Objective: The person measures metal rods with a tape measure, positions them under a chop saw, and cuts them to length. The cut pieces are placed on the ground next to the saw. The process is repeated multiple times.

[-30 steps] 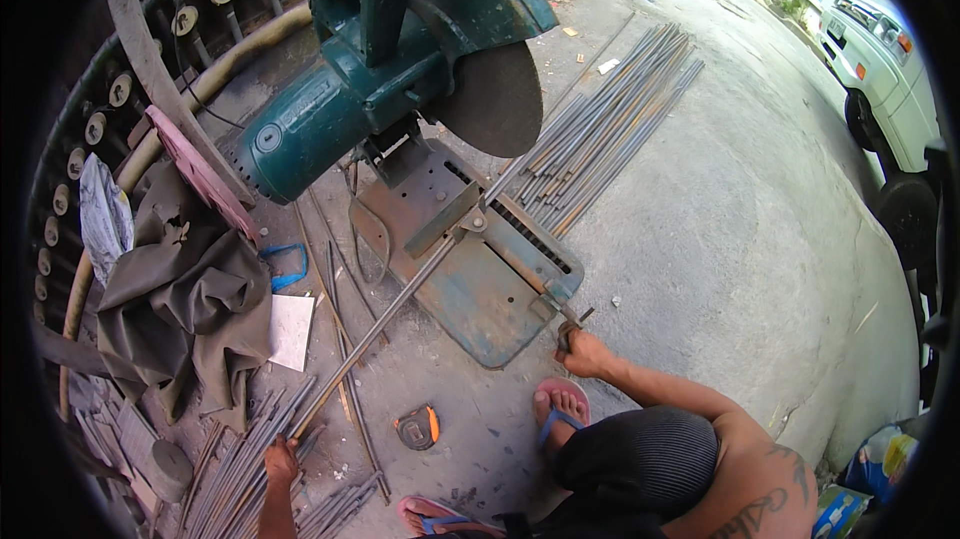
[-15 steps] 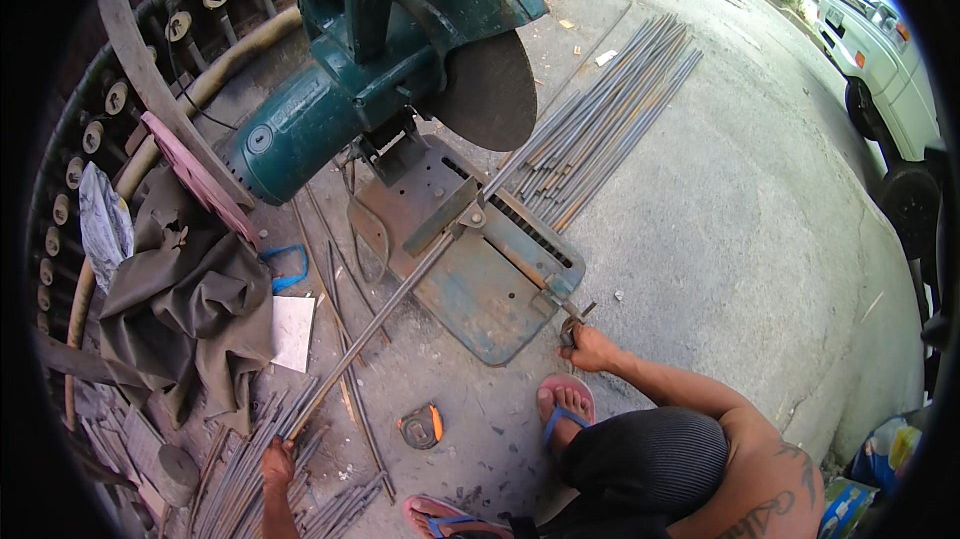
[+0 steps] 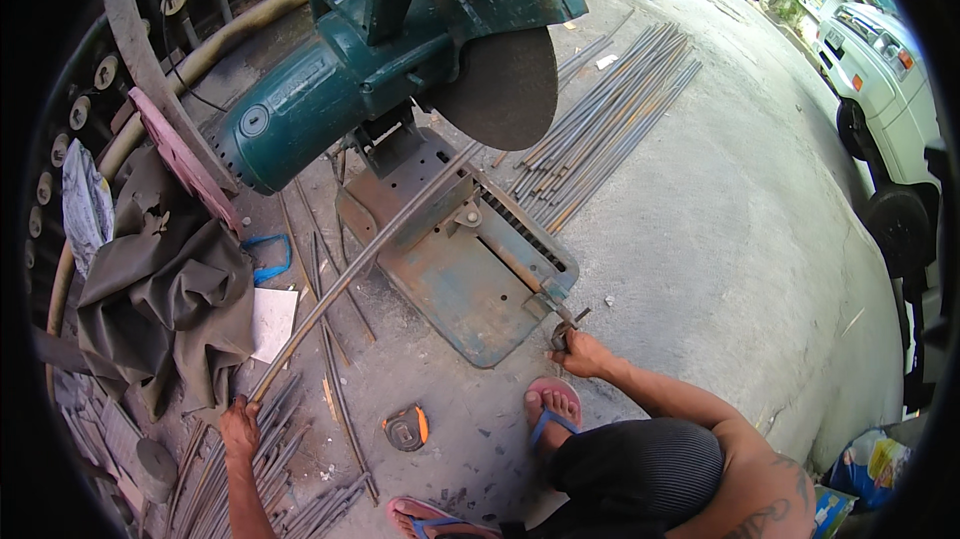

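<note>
Near the lower left, my left hand (image 3: 240,426) is closed round the end of a long steel rod (image 3: 335,291). The rod slants up and away over the rusty base plate (image 3: 455,304) of a green cut-off saw (image 3: 310,99), its far end close to the dark cutting disc (image 3: 512,89). The disc is raised above the base. My right hand (image 3: 582,352) grips the vise crank handle (image 3: 562,335) at the base's near right corner. The vise's pivoting jaw (image 3: 468,216) stands apart from the rod, which lies along the back fence side.
Cut rods (image 3: 255,469) are heaped by my left hand, and longer rods (image 3: 610,124) lie beyond the saw. A tape measure (image 3: 406,428) rests near my sandalled feet. A dark crumpled sheet (image 3: 170,299) lies at left; a white vehicle (image 3: 880,89) stands at right.
My left hand has moved left, drawing the rod back from between the vise jaws, so its far end has come back near the disc. My right hand stays on the crank.
</note>
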`<move>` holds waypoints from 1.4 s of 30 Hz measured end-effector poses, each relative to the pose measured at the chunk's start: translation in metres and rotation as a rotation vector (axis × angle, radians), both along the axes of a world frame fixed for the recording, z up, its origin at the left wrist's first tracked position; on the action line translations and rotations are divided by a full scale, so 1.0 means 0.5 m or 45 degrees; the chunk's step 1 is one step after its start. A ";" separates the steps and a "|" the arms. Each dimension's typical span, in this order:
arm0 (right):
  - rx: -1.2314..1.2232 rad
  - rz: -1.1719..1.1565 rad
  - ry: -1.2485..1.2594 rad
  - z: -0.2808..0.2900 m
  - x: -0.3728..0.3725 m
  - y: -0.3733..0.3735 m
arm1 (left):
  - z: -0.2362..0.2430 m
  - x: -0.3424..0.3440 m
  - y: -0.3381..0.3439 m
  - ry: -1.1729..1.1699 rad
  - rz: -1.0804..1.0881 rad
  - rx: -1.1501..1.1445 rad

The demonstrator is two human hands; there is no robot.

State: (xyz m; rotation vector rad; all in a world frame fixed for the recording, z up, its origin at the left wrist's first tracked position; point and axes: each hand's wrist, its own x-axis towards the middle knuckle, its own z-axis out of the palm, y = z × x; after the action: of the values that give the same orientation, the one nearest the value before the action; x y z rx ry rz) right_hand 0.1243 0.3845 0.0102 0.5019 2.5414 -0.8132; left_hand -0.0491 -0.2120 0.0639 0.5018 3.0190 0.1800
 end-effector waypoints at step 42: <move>0.077 0.134 -0.166 0.005 -0.012 0.004 | -0.131 -0.124 0.509 -0.097 -0.041 0.225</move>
State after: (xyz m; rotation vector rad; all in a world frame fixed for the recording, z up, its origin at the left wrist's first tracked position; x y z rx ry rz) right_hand 0.1182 0.3867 0.0129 0.4217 2.4547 -0.6459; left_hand -0.1112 0.0426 -0.0018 0.5440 2.9338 0.4561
